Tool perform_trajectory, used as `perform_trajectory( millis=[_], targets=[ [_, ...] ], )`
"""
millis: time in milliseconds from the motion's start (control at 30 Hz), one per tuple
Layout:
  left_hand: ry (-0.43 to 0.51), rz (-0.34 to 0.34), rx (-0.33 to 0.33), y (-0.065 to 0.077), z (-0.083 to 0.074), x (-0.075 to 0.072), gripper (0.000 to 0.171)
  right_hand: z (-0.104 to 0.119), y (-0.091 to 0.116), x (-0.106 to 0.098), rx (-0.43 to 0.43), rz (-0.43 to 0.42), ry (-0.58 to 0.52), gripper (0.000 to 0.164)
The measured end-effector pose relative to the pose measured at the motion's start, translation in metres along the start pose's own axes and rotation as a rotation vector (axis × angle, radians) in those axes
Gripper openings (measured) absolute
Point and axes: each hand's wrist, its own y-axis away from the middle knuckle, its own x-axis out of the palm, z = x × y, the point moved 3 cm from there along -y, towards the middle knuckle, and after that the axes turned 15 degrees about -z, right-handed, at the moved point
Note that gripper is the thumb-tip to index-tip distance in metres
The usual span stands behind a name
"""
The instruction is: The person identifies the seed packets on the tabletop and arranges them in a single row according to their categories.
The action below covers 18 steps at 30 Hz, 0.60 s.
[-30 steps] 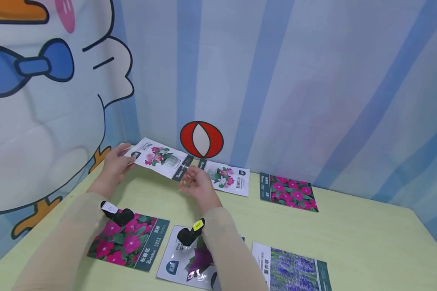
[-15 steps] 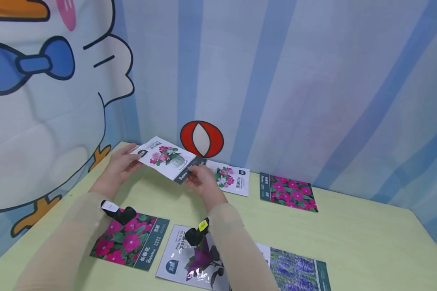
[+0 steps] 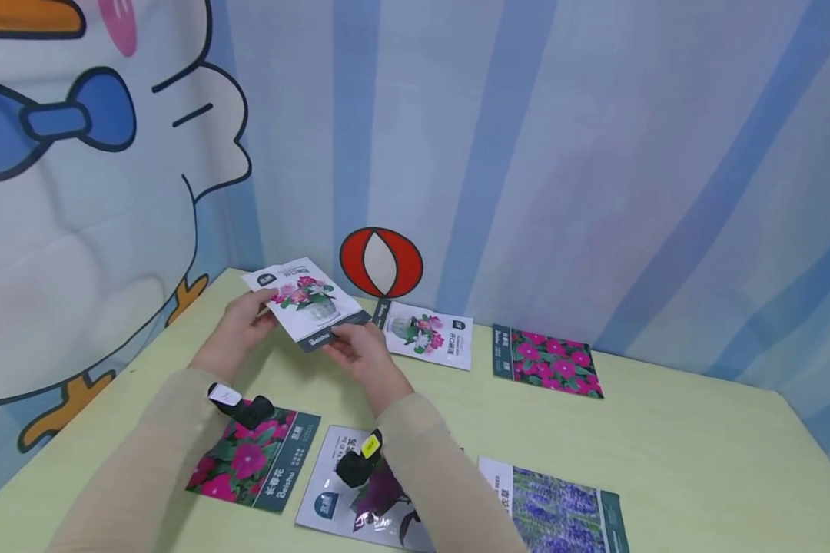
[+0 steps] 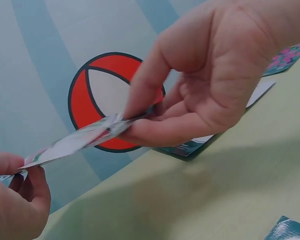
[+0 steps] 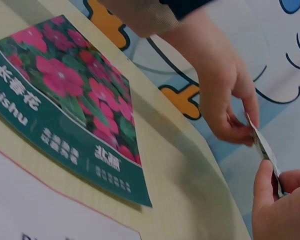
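Note:
A white seed packet (image 3: 311, 303) with pink flowers in a glass vase and a dark green band is raised above the table's far left corner. My left hand (image 3: 238, 326) pinches its left side, thumb on top. The green-band end is between the thumb and fingers of my right hand (image 3: 366, 357). Seen edge-on in the left wrist view, the packet (image 4: 80, 142) is thin and slightly bent between both hands. Behind it on the table lies a similar vase packet (image 3: 432, 338), facing the other way, its left end close to the held one.
A magenta-flower packet (image 3: 546, 361) lies at the back, right of the second vase packet. In the front row lie another magenta-flower packet (image 3: 256, 461), a purple-leaf packet (image 3: 332, 491) partly under my right arm, and a lavender packet (image 3: 560, 507). A striped cloth (image 3: 422, 153) hangs behind the table.
The raised packet has turned so its green band points more toward me. My right hand, earlier loose beside the band end, now pinches it. Packets on the table stay put.

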Motion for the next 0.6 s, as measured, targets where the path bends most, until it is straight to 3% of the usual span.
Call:
perform_trajectory(
  millis=[133, 267, 600],
  targets=[
    [-0.152, 0.013, 0.039, -0.001, 0.008, 0.005, 0.059, -0.007, 0.008, 0.005, 0.02, 0.025, -0.005, 0.06],
    [-0.288, 0.087, 0.073, -0.003, 0.014, 0.008, 0.06, -0.015, 0.014, 0.006, 0.03, 0.059, 0.033, 0.048],
    [-0.48, 0.164, 0.118, -0.003, 0.007, -0.004, 0.064, -0.018, 0.009, -0.001, -0.016, 0.063, 0.149, 0.036]
  ],
)
